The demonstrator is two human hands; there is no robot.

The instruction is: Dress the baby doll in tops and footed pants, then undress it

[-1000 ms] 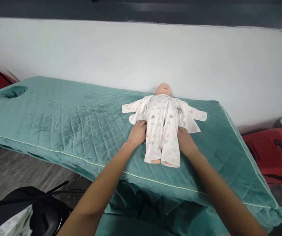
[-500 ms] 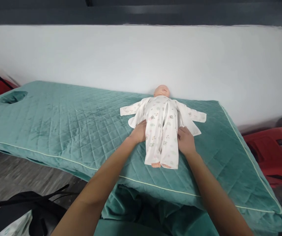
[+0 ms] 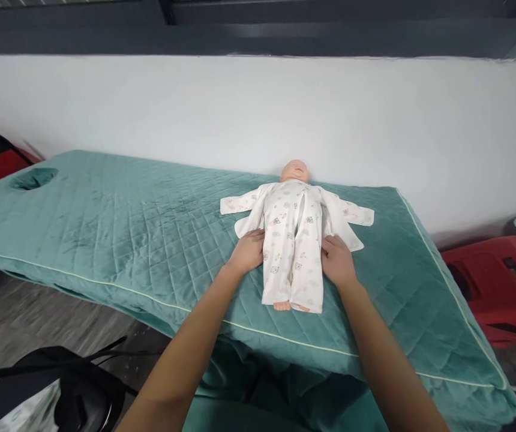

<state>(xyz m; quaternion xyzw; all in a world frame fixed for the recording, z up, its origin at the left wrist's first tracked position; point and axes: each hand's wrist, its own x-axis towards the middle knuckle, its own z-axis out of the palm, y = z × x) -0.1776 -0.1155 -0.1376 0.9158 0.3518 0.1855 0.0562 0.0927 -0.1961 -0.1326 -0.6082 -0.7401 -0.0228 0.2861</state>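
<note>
A baby doll (image 3: 294, 170) lies on its back on the green quilted bed, its head by the wall. It wears a white printed baby top (image 3: 244, 204), spread open at the sides with both sleeves stretched out. White printed baby trousers (image 3: 276, 258) cover its legs and reach high over the belly; toes show below the hems. At the trousers' left edge my left hand (image 3: 249, 251) is closed on the cloth, fingertips partly hidden. Opposite it, my right hand (image 3: 338, 259) has curled fingers gripping the trousers' right side, next to the top's flap.
The green quilted bed (image 3: 150, 240) runs along a white wall (image 3: 172, 114) and has a face hole (image 3: 35, 178) at its far left. A red plastic chair (image 3: 501, 276) stands off the right end. A black bag-like object (image 3: 78, 372) with a white packet is at lower left.
The view has shifted slightly. My left hand has drawn back a little along the trousers' side, so more of its fingers show. The doll and its clothes lie much as before.
</note>
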